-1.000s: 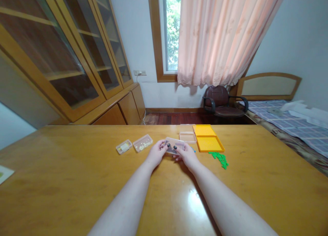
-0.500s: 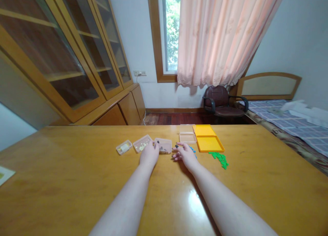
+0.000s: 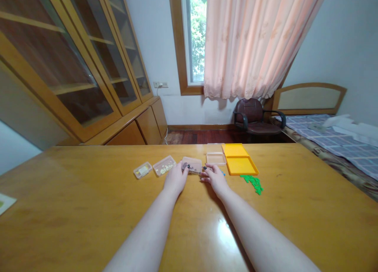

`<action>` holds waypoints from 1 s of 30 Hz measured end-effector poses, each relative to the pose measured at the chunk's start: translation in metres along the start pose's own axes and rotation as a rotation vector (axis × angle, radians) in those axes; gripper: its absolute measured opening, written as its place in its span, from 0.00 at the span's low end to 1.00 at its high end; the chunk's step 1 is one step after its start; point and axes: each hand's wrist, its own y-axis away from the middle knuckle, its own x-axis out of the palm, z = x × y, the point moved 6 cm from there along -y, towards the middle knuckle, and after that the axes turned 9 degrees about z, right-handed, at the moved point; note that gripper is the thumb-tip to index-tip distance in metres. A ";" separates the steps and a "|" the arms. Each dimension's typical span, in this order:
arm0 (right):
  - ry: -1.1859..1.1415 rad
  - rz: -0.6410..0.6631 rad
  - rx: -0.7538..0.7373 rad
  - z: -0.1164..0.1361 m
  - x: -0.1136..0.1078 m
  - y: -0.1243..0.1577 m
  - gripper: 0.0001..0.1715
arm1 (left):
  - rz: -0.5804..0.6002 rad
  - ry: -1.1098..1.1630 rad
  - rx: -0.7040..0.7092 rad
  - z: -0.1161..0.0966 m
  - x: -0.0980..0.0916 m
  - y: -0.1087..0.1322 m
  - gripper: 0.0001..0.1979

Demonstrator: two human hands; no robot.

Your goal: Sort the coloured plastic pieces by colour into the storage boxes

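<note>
My left hand grips the left end of a small clear plastic box, its thumb over the near left corner. Small dark pieces lie inside, mostly toward the box's left. At the box's right end is my right hand, fingers loosely bent and apart, with no object visible in them; whether the fingertips touch the box I cannot tell. Blue pieces show just past the right hand, mostly hidden by it. Left of my left hand sits another clear box holding pale cream pieces.
A smaller clear case with yellow and white contents lies farther left. An open clear box and an open yellow case stand at the table's far side. Green pieces lie in front of the yellow case. Beyond is an armchair.
The box with dark pieces has moved a little right and away, carried by my left hand. The dark pieces inside have shifted leftward. My right hand is now closer to the box's right end.
</note>
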 end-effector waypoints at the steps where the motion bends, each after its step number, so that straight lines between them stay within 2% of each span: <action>1: -0.007 -0.004 0.000 0.000 0.000 0.000 0.19 | -0.005 -0.028 0.000 -0.001 0.000 0.000 0.18; 6: -0.036 0.012 0.004 0.000 0.001 0.001 0.20 | -0.035 -0.139 -0.010 -0.004 -0.001 0.000 0.20; 9: -0.051 0.027 0.012 0.000 0.003 0.002 0.21 | -0.059 -0.167 0.052 -0.012 -0.002 0.003 0.21; 12: -0.046 0.037 0.003 0.001 0.004 0.003 0.21 | 0.047 -0.173 0.197 -0.026 0.006 0.007 0.17; 15: -0.036 0.039 -0.008 0.002 0.004 0.003 0.21 | 0.125 -0.192 0.233 -0.032 0.014 0.010 0.18; 22: 0.012 0.021 -0.025 0.001 0.002 0.002 0.21 | 0.176 -0.247 0.177 -0.021 0.025 0.004 0.29; 27: 0.033 0.039 -0.034 0.001 0.005 0.000 0.22 | 0.185 -0.236 0.132 -0.010 0.028 -0.002 0.31; 30: 0.090 0.083 -0.025 0.000 0.009 0.000 0.18 | 0.177 -0.241 0.125 -0.007 0.029 -0.002 0.32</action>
